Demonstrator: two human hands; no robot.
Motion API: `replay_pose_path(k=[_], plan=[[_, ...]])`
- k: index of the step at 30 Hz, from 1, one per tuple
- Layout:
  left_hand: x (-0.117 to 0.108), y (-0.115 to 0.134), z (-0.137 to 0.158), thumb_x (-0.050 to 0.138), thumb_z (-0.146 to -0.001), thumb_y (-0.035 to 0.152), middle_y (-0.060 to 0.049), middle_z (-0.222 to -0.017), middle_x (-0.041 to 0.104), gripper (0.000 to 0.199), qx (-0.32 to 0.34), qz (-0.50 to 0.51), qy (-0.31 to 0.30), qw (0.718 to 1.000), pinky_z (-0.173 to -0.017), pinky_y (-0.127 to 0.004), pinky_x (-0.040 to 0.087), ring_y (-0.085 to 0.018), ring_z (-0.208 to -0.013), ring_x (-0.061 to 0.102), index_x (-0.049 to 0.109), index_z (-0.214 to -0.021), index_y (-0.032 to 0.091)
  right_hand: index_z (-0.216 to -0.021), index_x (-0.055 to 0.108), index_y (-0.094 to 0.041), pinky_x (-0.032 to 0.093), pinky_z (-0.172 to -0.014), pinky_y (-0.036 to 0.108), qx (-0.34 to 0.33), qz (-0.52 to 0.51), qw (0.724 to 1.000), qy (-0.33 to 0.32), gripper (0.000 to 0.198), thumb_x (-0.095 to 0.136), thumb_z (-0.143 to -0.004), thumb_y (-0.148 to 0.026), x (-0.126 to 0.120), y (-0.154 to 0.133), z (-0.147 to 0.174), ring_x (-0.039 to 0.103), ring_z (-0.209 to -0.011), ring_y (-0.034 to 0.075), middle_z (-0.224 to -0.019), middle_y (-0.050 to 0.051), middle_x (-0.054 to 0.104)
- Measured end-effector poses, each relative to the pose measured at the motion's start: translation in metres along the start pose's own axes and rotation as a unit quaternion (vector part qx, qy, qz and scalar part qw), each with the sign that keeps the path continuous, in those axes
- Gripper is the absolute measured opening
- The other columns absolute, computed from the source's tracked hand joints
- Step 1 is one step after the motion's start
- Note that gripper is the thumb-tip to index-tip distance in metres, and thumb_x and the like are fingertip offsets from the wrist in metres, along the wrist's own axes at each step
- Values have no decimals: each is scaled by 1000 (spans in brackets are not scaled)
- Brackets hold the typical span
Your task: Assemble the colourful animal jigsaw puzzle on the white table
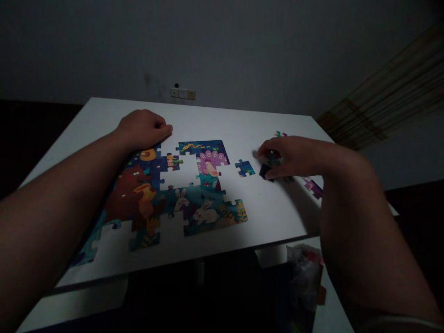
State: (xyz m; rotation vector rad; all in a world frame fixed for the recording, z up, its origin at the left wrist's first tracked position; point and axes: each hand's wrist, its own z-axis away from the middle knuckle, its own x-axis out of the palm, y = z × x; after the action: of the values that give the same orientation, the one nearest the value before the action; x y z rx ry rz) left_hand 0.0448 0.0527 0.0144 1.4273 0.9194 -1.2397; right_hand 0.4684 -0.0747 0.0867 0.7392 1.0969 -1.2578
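A partly joined jigsaw puzzle (204, 199) lies on the white table, showing a brown bear, white rabbits and a purple-feathered bird, with gaps where the table shows through. My left hand (142, 127) rests curled at its upper left edge, thumb along the fingers, and no piece shows in it. To the right of the puzzle, my right hand (287, 157) is bent over some loose pieces. Its thumb and fingers are on a dark puzzle piece (265, 171); the far side of this grip is partly hidden. One loose blue piece (244, 168) lies between that hand and the puzzle.
Purple loose pieces (314, 188) lie under my right forearm, and another colourful piece (280, 133) is behind my right hand. A clear plastic bag (303, 268) sits below the table's front edge. Wall sockets (182, 94) are on the grey wall behind the table.
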Motion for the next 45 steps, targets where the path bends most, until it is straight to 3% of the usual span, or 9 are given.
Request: replay_pose_path(k=[4, 8, 12, 15, 21, 26, 30, 37, 45], plan=[[-2, 2, 3, 58, -106, 60, -12, -97, 78, 46, 3, -5, -1, 1000, -100, -44, 54, -33, -103, 68, 85, -101, 23, -140, 85, -32, 63, -97, 47, -12, -21, 1000, -19, 58, 94, -83, -42, 21, 4, 0, 84, -113, 36, -135, 10, 90], [-4, 4, 5, 54, -106, 63, -14, -102, 81, 56, 13, -17, -2, 1000, -97, -47, 55, -34, -101, 69, 88, -108, 19, -135, 85, -28, 62, -90, 45, -16, -64, 997, -32, 57, 97, -81, -38, 22, 5, 0, 84, -103, 34, -124, 10, 91], [-2, 2, 2, 57, -98, 68, -17, -101, 84, 59, 15, -2, 2, 1000, -102, -51, 55, -42, -109, 73, 92, -110, 23, -109, 91, -30, 57, -78, 42, -41, -74, 995, -59, 29, 97, -80, -33, 15, 3, -3, 81, -89, 31, -104, 6, 90], [-1, 0, 1, 57, -95, 69, -17, -99, 85, 60, 21, 11, 3, 1000, -104, -52, 56, -44, -112, 74, 93, -113, 24, -91, 91, -31, 53, -73, 41, -67, -106, 990, -63, 14, 98, -84, -41, 3, -5, -7, 76, -78, 28, -88, 4, 87], [0, 1, 2, 56, -95, 69, -17, -102, 85, 62, 16, 0, 2, 1000, -105, -50, 57, -42, -109, 75, 92, -112, 22, -120, 94, -29, 59, -85, 42, -198, -279, 939, 32, 46, 98, -92, -65, -5, -57, -45, 79, -98, 30, -108, 7, 90], [2, -1, 1, 58, -95, 68, -13, -98, 84, 57, 9, 9, 8, 1000, -107, -50, 57, -39, -108, 77, 93, -112, 25, -141, 84, -25, 59, -80, 41, -167, -332, 919, 133, 53, 90, -99, -57, 31, -81, -93, 75, -96, 28, -110, 9, 86], [2, 0, 2, 61, -97, 67, -15, -102, 84, 54, 11, 20, 10, 1000, -106, -54, 58, -42, -112, 77, 94, -111, 26, -136, 82, -26, 51, -63, 36, -141, -387, 909, 56, 49, 91, -97, -55, 39, -72, -89, 67, -70, 22, -84, 2, 78], [-1, 2, 4, 61, -99, 65, -15, -104, 85, 54, 16, 33, 3, 999, -107, -57, 57, -43, -113, 76, 94, -114, 25, -100, 88, -24, 53, -67, 34, -186, -310, 925, -119, 29, 97, -89, -49, 18, -62, -57, 71, -73, 19, -86, 3, 85], [0, 0, 2, 62, -98, 69, -14, -104, 85, 56, 2, 29, -1, 1000, -111, -54, 55, -43, -118, 75, 94, -117, 27, -97, 90, -25, 52, -69, 34, -211, -264, 931, -137, 23, 96, -89, -46, 19, -63, -57, 69, -74, 19, -86, 2, 84]])
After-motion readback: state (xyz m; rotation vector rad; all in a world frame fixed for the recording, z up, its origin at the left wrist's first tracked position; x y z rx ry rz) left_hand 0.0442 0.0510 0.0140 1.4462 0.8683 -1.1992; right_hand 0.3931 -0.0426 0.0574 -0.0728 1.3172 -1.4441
